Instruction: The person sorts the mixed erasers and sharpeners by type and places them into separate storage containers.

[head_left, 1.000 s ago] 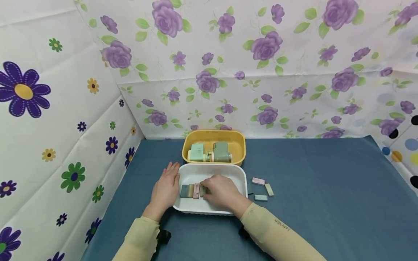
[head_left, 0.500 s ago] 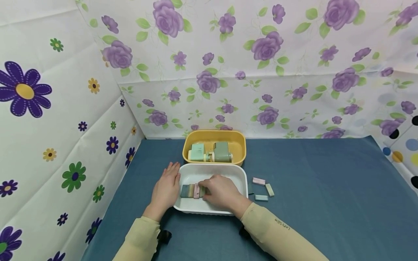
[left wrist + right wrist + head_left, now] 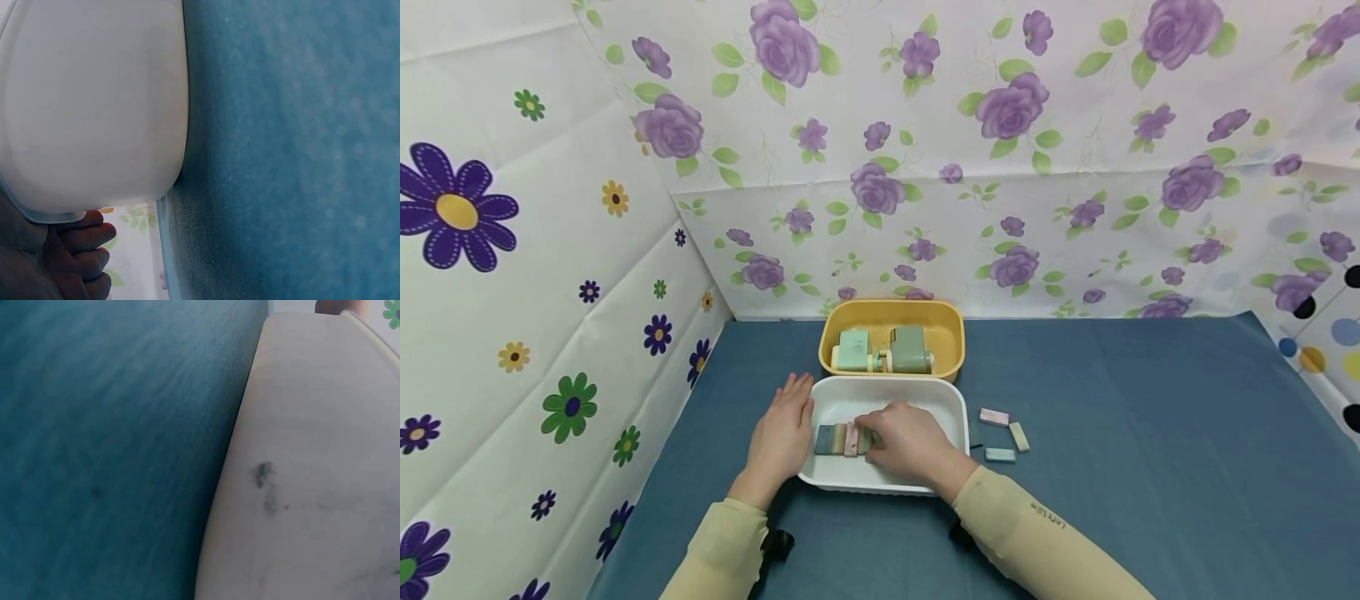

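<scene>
The front tray (image 3: pixel 936 404) holds a row of blocks (image 3: pixel 825 439), with the rear tray (image 3: pixel 953 343) behind it and loose blocks (image 3: pixel 1000 455) to its right.

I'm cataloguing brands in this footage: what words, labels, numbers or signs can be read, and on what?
None reads clearly.
Lettering on the right sleeve: too small and blurred to read.
Faint marks on the pink block right of the white tray: too small to tell.

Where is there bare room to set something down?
The widest bare cloth lies right of the loose blocks; another patch, between the left hand and left wall. Crowded: the white tray around the block row and right hand, and its right edge, by the loose blocks.
</scene>
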A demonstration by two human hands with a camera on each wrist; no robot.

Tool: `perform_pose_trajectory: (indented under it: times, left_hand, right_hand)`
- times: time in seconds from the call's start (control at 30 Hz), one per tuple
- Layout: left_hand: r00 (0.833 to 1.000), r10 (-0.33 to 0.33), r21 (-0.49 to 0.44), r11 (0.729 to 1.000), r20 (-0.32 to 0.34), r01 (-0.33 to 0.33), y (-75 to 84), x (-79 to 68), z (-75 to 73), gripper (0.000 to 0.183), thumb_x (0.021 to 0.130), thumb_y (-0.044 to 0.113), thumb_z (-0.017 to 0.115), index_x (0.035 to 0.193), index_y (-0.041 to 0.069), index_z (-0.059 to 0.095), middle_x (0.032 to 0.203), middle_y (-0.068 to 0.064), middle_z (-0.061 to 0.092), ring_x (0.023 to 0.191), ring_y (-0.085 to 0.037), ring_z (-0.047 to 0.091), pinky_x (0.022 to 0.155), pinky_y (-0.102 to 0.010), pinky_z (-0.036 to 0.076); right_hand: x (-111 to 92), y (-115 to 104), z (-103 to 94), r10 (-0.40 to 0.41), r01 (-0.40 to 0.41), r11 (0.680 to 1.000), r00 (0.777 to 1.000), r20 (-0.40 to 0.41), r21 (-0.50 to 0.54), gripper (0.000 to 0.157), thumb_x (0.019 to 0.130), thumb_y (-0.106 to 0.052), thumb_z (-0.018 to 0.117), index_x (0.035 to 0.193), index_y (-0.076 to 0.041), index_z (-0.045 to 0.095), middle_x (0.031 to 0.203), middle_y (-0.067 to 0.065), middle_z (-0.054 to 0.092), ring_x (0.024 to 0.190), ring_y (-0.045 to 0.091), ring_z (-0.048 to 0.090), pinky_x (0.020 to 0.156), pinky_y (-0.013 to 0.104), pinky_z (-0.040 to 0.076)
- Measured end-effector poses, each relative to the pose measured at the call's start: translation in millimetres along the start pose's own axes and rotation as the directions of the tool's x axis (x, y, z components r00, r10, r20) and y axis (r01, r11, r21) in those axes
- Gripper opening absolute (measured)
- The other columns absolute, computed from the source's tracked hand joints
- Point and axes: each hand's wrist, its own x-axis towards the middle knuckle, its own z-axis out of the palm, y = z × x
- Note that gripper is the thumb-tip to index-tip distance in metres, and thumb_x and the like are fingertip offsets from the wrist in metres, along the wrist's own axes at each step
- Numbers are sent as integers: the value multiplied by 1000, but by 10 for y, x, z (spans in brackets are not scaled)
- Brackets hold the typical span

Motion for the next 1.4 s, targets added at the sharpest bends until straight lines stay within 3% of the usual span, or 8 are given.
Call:
perform_pose_trajectory:
  times: [0.6, 0.87, 1.17, 1.4]
  left_hand:
    - [1000, 2, 8, 1000, -4, -2, 4, -3, 0, 48, 116, 17, 46, 159, -4, 46, 165, -18, 45, 159, -33, 30, 131, -53, 24]
    - [1000, 5, 0, 1000, -13, -5, 16, -20, -8, 48, 116, 16, 48, 159, -4, 47, 164, -19, 46, 159, -34, 30, 131, -53, 24]
    - [1000, 9, 1, 1000, -15, -9, 14, -6, -9, 48, 116, 16, 47, 159, -4, 47, 164, -19, 46, 159, -33, 30, 131, -54, 24]
    - [1000, 14, 5, 1000, -22, -14, 6, -10, -3, 47, 115, 15, 48, 158, -5, 48, 163, -20, 47, 159, -35, 31, 130, -55, 25]
  right_hand:
    - [2, 7, 14, 18, -17, 1000, 999, 27, -24, 51, 85, -29, 93, 133, -21, 78, 109, -8, 79, 85, 8, 60, 75, 31, 59]
    - [-10, -1, 4, 4, -3, 996, 1000, 21, -84, 48, 87, -30, 90, 131, -18, 78, 101, -8, 77, 82, 9, 60, 71, 32, 59]
    - [-9, -7, -9, 5, -4, 996, 1000, 15, -84, 45, 88, -31, 90, 129, -18, 78, 89, -10, 72, 77, 9, 57, 64, 30, 54]
    - [-5, -4, -7, 7, -5, 997, 1000, 27, -81, 49, 88, -35, 90, 131, -17, 77, 97, -8, 75, 84, 11, 61, 72, 33, 59]
